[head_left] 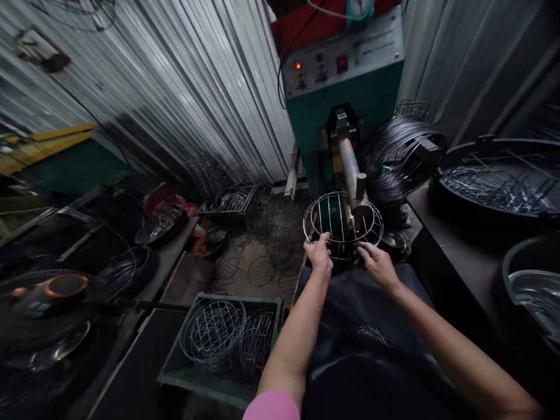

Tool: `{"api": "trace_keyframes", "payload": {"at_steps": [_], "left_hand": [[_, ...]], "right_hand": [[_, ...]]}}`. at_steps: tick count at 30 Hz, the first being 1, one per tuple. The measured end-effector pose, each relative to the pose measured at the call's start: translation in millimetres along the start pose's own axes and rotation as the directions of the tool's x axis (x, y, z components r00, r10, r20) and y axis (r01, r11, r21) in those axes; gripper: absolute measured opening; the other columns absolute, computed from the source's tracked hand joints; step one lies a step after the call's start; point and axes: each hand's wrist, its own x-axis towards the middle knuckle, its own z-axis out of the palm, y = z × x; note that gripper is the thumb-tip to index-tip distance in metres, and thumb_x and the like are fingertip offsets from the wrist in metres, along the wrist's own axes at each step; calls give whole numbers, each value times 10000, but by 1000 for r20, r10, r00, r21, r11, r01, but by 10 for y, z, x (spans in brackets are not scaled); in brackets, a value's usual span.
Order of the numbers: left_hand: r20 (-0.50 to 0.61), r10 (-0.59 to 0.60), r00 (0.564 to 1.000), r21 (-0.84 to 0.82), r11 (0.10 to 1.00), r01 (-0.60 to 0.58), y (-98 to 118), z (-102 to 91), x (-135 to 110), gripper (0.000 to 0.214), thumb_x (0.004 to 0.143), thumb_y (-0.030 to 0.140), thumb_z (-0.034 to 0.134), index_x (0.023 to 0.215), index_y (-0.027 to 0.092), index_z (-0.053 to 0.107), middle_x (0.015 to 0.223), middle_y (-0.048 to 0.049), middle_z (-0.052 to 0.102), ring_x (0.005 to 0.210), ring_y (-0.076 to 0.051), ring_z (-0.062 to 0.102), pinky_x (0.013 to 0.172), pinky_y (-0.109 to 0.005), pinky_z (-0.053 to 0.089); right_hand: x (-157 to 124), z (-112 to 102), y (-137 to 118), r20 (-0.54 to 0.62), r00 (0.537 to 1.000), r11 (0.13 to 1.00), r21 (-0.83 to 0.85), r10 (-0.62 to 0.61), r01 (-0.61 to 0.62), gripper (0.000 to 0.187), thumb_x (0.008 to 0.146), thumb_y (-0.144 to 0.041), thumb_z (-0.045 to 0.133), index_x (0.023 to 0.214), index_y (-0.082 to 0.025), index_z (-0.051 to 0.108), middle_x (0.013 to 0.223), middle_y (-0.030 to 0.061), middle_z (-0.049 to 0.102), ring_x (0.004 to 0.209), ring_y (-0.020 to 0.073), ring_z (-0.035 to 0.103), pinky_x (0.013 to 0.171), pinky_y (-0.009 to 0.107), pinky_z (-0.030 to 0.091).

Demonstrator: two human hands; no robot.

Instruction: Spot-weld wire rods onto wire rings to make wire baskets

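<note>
Holds the left arm outstretched from the bottom centre of the frame, out of a pink sleeve (272, 405), with the left hand (319, 255) just right of the middle. Slants the right arm in from the lower right corner, with the right hand (380, 265) at about the same height, slightly apart from the left.

Clasps with the left fingers the front left edge of a round, open basket of shiny silver wire (343, 240), with the thumb up against the wires. Rests the right fingers narrowly together at the front right edge of the basket; cannot tell whether closing on the rim, on a short wire or on nothing.

Holds the basket just beyond both sets of fingertips, right of the frame's centre, overlapping in view the lower end of a thick, cylindrical metal arm (349, 163). Faces a green metal machine (301, 134) at upper centre, with a lit red lamp (298, 66) on a grey control panel (371, 49).

Has a glossy black sheet (350, 379) across the lap at lower right of centre, bearing a few thin silver wires (373, 332). Sits near a green rectangular bin (205, 392) at lower left of centre, full of wire grids and rings (214, 329), and near a coil of dark, shiny wire (396, 154) right of the machine.
</note>
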Motion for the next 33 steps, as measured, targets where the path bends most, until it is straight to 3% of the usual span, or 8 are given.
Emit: {"api": "trace_keyframes", "payload": {"at_steps": [7,14,24,33], "left_hand": [[-64,-44,997,-11,999,43,1,16,-8,481,518,241,779,817,182,406,619,70,449,436,-37,394,350,-148,222],[-55,-37,998,9,999,37,0,52,17,446,531,262,768,783,175,410,620,59,473,435,-39,407,344,-148,227],[-132,-63,989,17,998,65,1,129,81,437,576,189,728,838,184,379,602,74,447,387,-42,371,320,-162,220],[-115,-22,993,20,1000,25,32,134,20,466,569,205,749,838,196,368,617,77,451,405,-43,400,332,-157,239]], "right_hand": [[19,-1,-12,19,1000,1000,-9,-10,10,450,803,-580,495,930,-171,633,717,59,645,532,185,594,524,298,486],[92,-9,3,12,1000,1000,-2,-3,3,448,798,-589,502,927,-181,635,697,47,631,514,179,578,505,289,471],[209,-8,5,29,999,1000,-2,-14,14,398,796,-536,483,865,-168,619,644,28,594,489,165,556,524,287,455],[196,-28,-23,18,999,1000,-9,-29,30,417,812,-559,465,869,-179,627,640,29,602,489,164,553,519,281,458]]}}
